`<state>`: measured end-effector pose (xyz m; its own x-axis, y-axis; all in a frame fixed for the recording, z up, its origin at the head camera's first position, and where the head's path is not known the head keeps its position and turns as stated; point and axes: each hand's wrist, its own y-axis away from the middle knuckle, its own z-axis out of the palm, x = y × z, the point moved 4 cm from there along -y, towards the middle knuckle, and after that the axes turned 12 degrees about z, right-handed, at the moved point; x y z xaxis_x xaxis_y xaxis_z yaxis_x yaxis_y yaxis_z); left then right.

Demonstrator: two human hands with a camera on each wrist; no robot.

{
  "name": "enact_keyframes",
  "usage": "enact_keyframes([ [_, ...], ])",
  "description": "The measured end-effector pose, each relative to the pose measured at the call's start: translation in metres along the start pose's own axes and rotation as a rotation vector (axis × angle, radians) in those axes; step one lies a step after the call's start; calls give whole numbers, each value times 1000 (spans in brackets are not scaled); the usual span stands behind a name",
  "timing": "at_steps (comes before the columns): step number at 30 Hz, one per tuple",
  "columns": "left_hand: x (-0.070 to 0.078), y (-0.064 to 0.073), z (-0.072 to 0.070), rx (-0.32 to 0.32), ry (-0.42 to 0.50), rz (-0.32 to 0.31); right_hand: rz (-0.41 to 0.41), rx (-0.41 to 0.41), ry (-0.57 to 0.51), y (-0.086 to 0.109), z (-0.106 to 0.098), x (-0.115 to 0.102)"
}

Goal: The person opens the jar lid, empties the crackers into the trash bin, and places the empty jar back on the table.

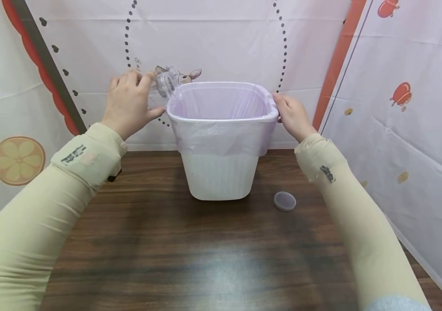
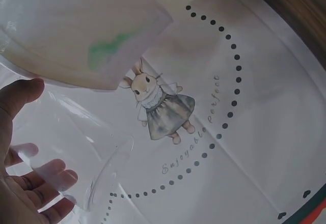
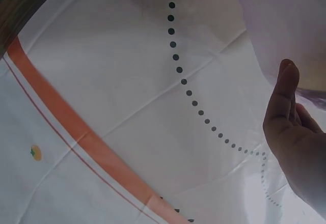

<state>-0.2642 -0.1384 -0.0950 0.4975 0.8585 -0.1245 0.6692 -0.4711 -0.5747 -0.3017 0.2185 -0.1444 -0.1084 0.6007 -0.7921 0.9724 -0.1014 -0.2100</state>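
A white trash bin [image 1: 222, 175] with a thin lilac liner bag [image 1: 221, 134] folded over its rim stands in front of me in the head view. My left hand [image 1: 129, 97] is at the bin's left rim and holds a clear plastic container [image 1: 163, 84]. In the left wrist view, fingers lie against that see-through container [image 2: 86, 147], whose rounded edge points away from the palm. My right hand [image 1: 292, 114] grips the bin's right rim over the liner. In the right wrist view, its thumb [image 3: 288, 79] lies along the outside of the rim.
A round translucent lid [image 1: 285, 201] lies on the dark wood table [image 1: 190, 259], right of the bin. Behind the table hangs a white printed cloth [image 1: 213, 47] with dotted lines and a rabbit figure. Another patterned cloth [image 1: 419, 142] runs along the right side.
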Motion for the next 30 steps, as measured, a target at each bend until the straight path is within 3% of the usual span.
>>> enact_keyframes([
  [13, -5, 7, 3, 12, 23, -40, 4, -23, -118, 19, 8, 29],
  [22, -7, 10, 6, -12, 44, -74, 16, -80, -115, 41, 20, 61],
  [30, -8, 12, 7, -9, 73, -90, 29, -146, -13, 63, 45, 95],
])
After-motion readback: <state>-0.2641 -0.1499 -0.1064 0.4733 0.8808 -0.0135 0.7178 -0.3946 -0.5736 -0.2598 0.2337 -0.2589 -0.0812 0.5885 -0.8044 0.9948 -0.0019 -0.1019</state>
